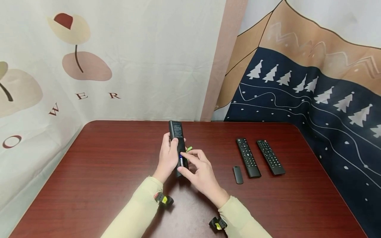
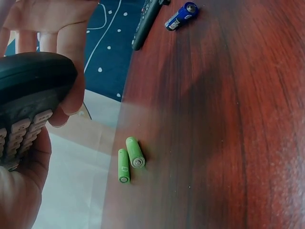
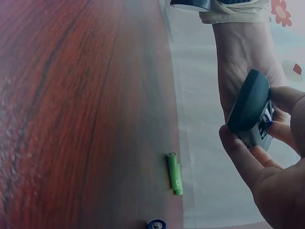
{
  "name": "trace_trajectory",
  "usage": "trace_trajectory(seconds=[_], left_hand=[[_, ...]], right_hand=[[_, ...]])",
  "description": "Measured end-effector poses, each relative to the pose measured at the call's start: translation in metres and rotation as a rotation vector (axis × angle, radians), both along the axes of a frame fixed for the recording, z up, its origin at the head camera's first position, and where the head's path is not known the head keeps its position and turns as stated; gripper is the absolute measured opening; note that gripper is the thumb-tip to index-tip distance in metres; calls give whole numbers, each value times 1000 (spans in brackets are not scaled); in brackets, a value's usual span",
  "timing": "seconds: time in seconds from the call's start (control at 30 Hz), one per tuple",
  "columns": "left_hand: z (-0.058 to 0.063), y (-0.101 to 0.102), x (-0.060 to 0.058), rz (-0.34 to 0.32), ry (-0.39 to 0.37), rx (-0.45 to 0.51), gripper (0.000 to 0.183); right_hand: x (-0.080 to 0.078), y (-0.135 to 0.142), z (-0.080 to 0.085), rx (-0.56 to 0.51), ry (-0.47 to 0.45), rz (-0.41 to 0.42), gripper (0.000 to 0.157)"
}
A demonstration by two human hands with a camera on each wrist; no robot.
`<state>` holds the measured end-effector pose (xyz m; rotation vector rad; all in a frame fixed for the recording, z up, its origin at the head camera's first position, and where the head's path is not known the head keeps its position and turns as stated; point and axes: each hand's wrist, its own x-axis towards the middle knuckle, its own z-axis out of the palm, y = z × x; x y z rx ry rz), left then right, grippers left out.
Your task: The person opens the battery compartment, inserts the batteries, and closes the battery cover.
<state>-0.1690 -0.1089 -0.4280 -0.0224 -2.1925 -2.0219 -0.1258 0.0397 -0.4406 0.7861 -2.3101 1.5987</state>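
A black remote control (image 1: 176, 132) is in my left hand (image 1: 167, 158), its back turned up and its battery bay uncovered. My left thumb lies on the back; in the left wrist view its rubber buttons (image 2: 38, 121) face down. A blue battery (image 1: 181, 161) lies in the bay. The thumb and index finger of my right hand (image 1: 202, 170) pinch at this battery, while other right fingers touch the remote's side in the right wrist view. Two green batteries (image 2: 136, 152) lie on the table beyond the remote, mostly hidden from the head view.
A loose blue battery (image 2: 182, 15) lies on the brown table (image 1: 119, 148). To the right are a small black battery cover (image 1: 237, 175) and two more black remotes, one nearer (image 1: 248, 158) and one farther right (image 1: 271, 157). Printed curtains (image 1: 148, 66) hang behind the table.
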Motion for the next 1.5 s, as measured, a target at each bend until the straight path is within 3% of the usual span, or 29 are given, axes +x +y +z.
trace_trajectory(seconds=[0.57, 0.9, 1.5], left_hand=[[-1, -2, -3, -25, -23, 44, 37], [0, -1, -3, -24, -29, 26, 35], [0, -1, -3, -22, -32, -14, 36]], right_hand=[[-1, 0, -2, 73, 97, -45, 39], [-8, 16, 0, 76, 96, 22, 35], [-15, 46, -1, 241, 55, -28, 19]])
